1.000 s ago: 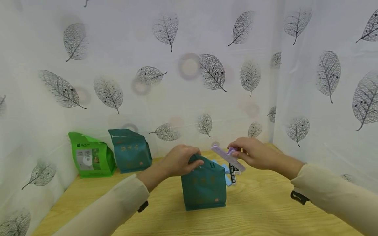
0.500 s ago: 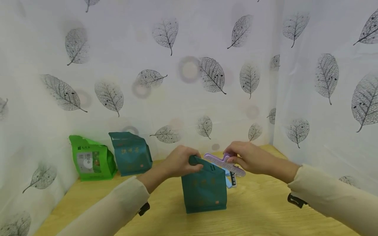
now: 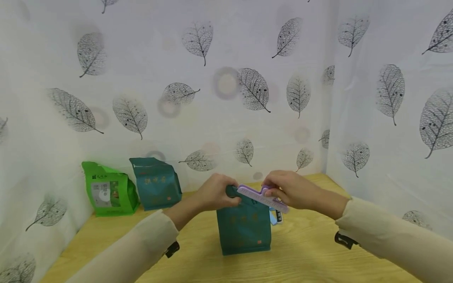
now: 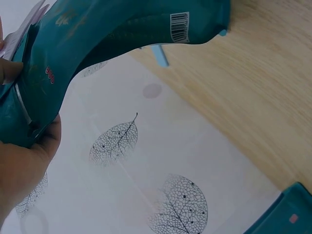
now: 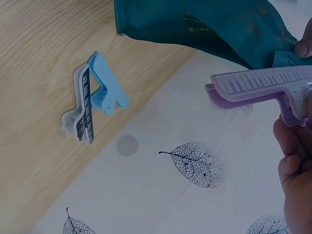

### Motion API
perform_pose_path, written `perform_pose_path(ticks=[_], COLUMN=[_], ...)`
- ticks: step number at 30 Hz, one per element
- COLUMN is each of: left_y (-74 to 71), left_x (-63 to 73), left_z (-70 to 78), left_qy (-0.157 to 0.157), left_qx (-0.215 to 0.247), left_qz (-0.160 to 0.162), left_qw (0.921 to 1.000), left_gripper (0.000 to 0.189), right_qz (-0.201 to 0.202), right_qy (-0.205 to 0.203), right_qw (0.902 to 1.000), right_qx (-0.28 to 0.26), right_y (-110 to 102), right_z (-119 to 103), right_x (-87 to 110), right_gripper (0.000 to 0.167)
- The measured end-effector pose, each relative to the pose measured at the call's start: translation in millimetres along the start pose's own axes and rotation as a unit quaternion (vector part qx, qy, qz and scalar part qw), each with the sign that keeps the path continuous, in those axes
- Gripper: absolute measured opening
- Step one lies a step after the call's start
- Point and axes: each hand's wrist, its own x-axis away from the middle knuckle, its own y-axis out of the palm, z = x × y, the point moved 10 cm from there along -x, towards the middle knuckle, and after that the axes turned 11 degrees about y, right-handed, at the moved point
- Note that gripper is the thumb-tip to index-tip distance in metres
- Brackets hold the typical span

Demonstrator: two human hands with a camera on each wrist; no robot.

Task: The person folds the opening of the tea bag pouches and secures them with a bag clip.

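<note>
A teal pouch stands upright on the table in front of me, its top folded over. My left hand grips the left end of that fold, thumb in front. Between the thumb and fingers of my right hand is a lilac bag clip with ruler-like marks. Slanting down to the right, the clip lies along the pouch's folded top. Its two long bars are slightly apart in the right wrist view, where the clip meets the fold. Whether the fold is between the bars I cannot tell.
Behind the pouch lie a light blue clip and a white clip with a black striped face. At the back left stand a second teal pouch and a bright green pouch, near the leaf-patterned curtain.
My right hand has brought the lilac clip left and onto the pouch's top edge. The left hand has rolled the top into a fold and keeps its grip.
</note>
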Motion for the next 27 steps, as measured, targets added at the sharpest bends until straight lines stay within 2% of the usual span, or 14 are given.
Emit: perform_pose_path(ticks=[7, 14, 18, 21, 27], left_y=[1.3, 1.3, 4.2, 5.8, 3.3], left_x=[0.3, 0.5, 1.6, 2.3, 1.2], left_z=[-7.1, -9.6, -11.6, -11.8, -10.4], left_qy=[-0.026, -0.033, -0.042, -0.04, -0.012], left_qx=[0.021, 0.038, 0.074, 0.1, 0.113], left_qz=[-0.003, 0.002, 0.002, 0.004, 0.017], left_qw=[0.9994, 0.9987, 0.9964, 0.9941, 0.9934], left_gripper=[0.017, 0.014, 0.012, 0.01, 0.013], right_qz=[0.003, 0.008, 0.014, 0.013, 0.005], right_qy=[-0.013, -0.015, -0.02, -0.023, -0.01], right_qw=[0.9998, 0.9997, 0.9995, 0.9995, 0.9998], right_qx=[-0.012, -0.017, -0.02, -0.018, -0.018], right_y=[1, 4, 6, 6, 7], right_z=[-3, -8, -11, -14, -16], right_x=[-6.5, -13.9, -17.9, -20.8, -25.0], right_gripper=[0.007, 0.009, 0.011, 0.012, 0.014])
